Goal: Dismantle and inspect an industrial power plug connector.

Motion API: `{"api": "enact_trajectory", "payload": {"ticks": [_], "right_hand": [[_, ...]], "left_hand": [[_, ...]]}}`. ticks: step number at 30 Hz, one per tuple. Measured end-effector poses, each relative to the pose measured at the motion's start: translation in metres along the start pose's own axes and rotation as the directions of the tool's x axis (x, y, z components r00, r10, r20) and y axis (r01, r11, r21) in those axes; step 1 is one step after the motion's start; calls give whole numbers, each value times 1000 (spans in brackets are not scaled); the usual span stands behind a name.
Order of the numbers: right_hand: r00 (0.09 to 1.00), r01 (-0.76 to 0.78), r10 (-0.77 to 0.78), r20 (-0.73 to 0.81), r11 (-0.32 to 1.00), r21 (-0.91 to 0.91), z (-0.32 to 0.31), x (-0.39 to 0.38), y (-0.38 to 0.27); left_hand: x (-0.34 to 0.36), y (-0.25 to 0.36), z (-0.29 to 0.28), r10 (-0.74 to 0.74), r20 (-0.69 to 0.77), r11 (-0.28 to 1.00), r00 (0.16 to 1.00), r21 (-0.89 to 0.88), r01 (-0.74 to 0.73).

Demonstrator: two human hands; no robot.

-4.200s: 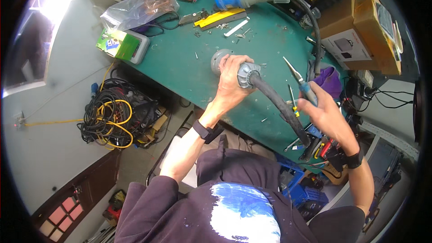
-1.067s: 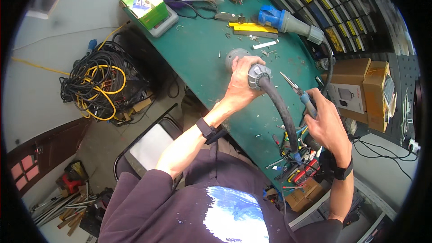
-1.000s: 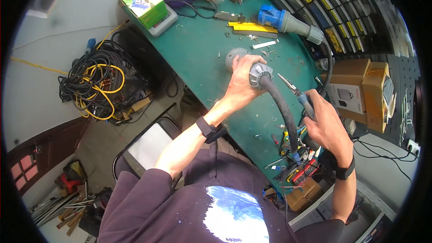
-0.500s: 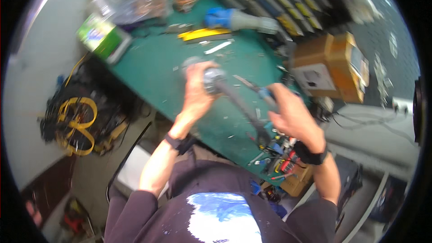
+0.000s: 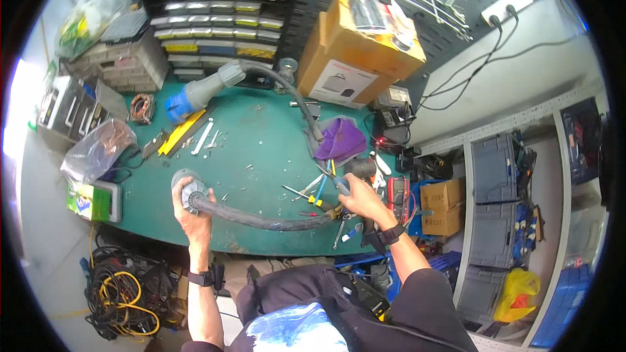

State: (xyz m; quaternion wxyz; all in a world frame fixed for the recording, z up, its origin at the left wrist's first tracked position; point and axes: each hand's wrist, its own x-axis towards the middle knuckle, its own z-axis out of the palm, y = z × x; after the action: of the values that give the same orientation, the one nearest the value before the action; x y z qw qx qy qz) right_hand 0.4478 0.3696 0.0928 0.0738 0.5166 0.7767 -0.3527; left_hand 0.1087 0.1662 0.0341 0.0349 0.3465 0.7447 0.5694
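Note:
My left hand [image 5: 194, 220] is closed around a grey round connector [image 5: 193, 189] over the front left of the green bench. A thick black cable [image 5: 261, 220] runs from it rightward toward the tools. My right hand [image 5: 362, 197] is closed on pliers with blue-grey handles [image 5: 340, 181]; their jaws point up-left, over screwdrivers and loose tools [image 5: 303, 195]. A purple cloth [image 5: 339, 140] lies just behind the pliers. A large blue-and-grey plug [image 5: 195, 98] lies at the back, beside yellow and dark strips [image 5: 179, 132]. Small screws and metal bits are scattered between my hands and the plug.
Black drawer cabinets [image 5: 222, 13] and a cardboard box [image 5: 355, 45] line the bench's back. A bagged copper item [image 5: 107, 146] and green box [image 5: 91, 202] sit left. A red meter [image 5: 398, 199] lies at the right, shelving [image 5: 469, 221] beyond. Coiled cables [image 5: 124, 293] lie below left.
The view has swung round to the right, bringing the shelving into fuller sight. My hands are farther apart, the pliers now nearer the purple cloth. Each hand keeps its hold.

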Motion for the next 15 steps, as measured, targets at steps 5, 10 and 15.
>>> {"api": "enact_trajectory", "payload": {"ticks": [5,10,15], "right_hand": [[992,-32,27,-122,999,-44,34,11,75],[953,144,-214,-215,943,-300,60,23,86],[911,198,-298,-285,922,-332,63,16,77]], "left_hand": [[4,0,14,55,6,997,998,46,-55],[-1,-13,5,34,20,998,999,52,-35],[-8,-15,1,75,128,995,989,57,-83]]}}
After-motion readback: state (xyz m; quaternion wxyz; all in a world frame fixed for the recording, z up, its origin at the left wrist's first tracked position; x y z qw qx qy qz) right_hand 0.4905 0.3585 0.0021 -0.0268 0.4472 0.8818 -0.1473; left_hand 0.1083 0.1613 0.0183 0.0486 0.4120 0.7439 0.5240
